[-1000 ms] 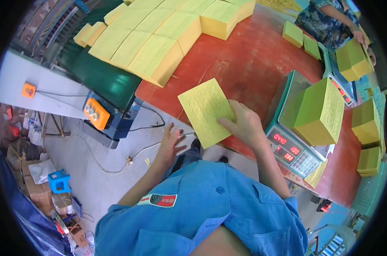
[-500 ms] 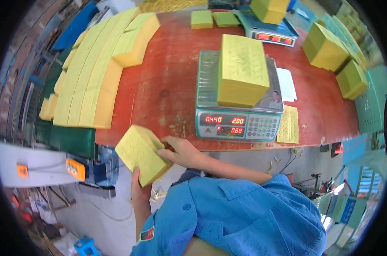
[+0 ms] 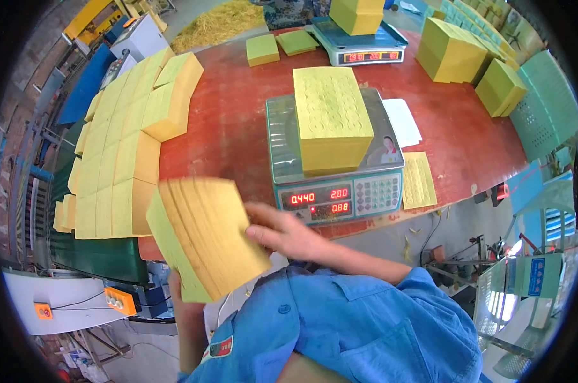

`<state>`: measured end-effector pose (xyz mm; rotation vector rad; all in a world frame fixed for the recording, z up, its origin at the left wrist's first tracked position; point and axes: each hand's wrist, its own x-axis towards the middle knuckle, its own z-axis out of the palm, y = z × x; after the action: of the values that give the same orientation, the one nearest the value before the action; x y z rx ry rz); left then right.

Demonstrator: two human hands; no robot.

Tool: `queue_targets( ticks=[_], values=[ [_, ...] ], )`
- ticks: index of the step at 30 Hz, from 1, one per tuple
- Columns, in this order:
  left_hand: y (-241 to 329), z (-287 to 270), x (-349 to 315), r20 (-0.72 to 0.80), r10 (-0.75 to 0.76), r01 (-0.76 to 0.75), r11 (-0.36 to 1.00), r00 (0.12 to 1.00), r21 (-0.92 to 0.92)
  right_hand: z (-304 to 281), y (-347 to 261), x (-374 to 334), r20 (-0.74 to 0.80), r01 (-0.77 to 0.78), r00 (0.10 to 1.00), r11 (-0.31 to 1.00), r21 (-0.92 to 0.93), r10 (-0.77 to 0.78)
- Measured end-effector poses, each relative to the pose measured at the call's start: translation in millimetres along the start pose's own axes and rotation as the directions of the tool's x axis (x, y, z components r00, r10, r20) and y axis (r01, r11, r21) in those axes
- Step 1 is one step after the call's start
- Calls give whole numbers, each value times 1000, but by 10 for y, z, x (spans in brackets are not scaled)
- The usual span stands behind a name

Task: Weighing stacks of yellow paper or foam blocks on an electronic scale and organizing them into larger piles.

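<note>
Head view: both hands [image 3: 279, 231] closed around yellow paper stack [image 3: 209, 236], red digits [image 3: 303, 198] on scale [image 3: 284, 143]

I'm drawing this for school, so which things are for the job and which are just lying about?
Seem part of the job:
held yellow paper stack
nearest digital scale
yellow paper stack on that scale
yellow paper stacks along the left

Seem just lying about:
white sheet
heap of yellow shreds
orange socket box
</note>
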<state>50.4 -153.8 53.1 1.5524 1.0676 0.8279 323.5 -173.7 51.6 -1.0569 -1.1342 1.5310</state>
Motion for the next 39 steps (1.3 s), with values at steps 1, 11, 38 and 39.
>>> queue_targets(
  ticks=[1,11,38,39],
  values=[
    [113,24,216,45,29,-22,989,999,-147,-72,-149,-30,-102,172,978,981,-91,-181],
    [1755,1209,2153,484,19,195,900,875,-389,-1651,-1339,-46,-496,240,810,949,-204,-311],
    [1547,1658,2361,401,-70,127,985,914,-116,-2141,-998,-123,-539,67,808,946,-316,-237],
    [1424,1648,2451,364,2,82,973,931,-216,-2165,-965,-113,-540,65,809,948,-313,-233]
  ],
)
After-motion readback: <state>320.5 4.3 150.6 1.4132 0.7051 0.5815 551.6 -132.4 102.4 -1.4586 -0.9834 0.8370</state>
